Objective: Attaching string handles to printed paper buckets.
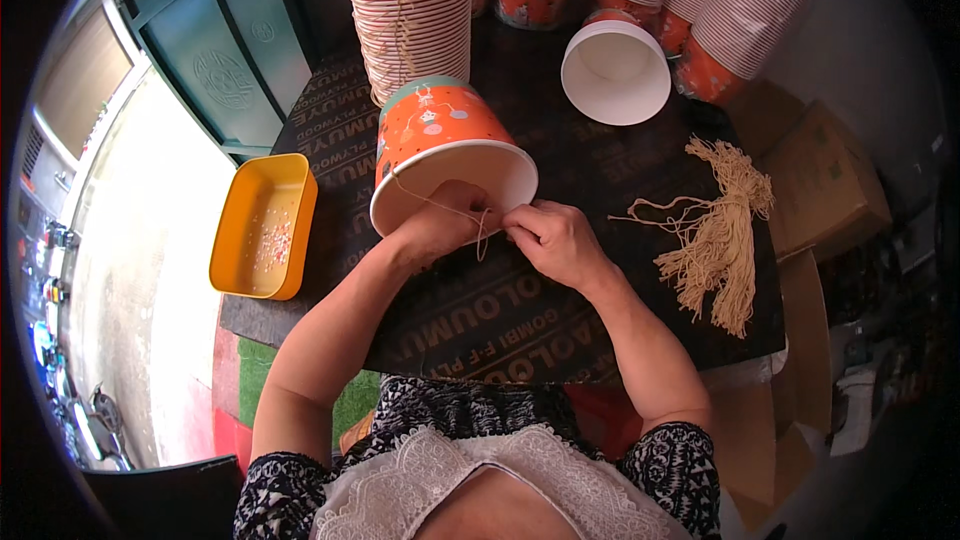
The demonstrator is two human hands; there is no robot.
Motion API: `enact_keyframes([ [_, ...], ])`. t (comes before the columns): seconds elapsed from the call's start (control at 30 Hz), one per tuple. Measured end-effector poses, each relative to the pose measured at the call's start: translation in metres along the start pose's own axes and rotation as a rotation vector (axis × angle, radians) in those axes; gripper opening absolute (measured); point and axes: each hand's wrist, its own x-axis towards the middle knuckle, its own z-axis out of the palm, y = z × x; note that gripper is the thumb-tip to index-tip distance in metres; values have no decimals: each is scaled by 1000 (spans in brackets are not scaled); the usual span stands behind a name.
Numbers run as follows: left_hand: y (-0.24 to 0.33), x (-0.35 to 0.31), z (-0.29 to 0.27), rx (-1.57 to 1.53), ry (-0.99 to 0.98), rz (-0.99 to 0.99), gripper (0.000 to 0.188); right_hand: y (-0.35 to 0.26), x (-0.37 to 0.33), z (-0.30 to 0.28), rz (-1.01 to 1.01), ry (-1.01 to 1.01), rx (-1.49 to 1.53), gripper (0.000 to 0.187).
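An orange paper bucket (pixel 440 130) with a white rim and a green band lies tilted on the table, its mouth toward me. A thin beige string (pixel 428 201) runs from the bucket's left rim across my left hand, and a loop of it hangs below the fingers. My left hand (pixel 450 218) reaches into the mouth, its fingers curled at the string and partly hidden. At the right lower edge of the rim, my right hand (pixel 556 242) is closed in a pinch, its fingertips against the bucket beside my left fingers.
A yellow plastic tub (pixel 303 230) with small pale and reddish bits stands at the left. On the right lies a bundle of beige strings (pixel 735 240). Behind are a tall stack of buckets (pixel 415 25), a single bucket on its side (pixel 615 72) and several more stacks (pixel 750 10). Cardboard boxes (pixel 835 180) stand at the right.
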Motion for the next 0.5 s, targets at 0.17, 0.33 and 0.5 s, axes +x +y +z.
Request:
enact_keyframes([
  [0.17,-3,2,3,-33,-3,40,24,-3,6,-3,30,132,8,7],
  [0.33,-7,8,7,5,-5,106,11,4,4,10,13,235,-66,10],
  [0.5,-15,10,13,85,51,225,15,7,0,14,164,138,3,15],
])
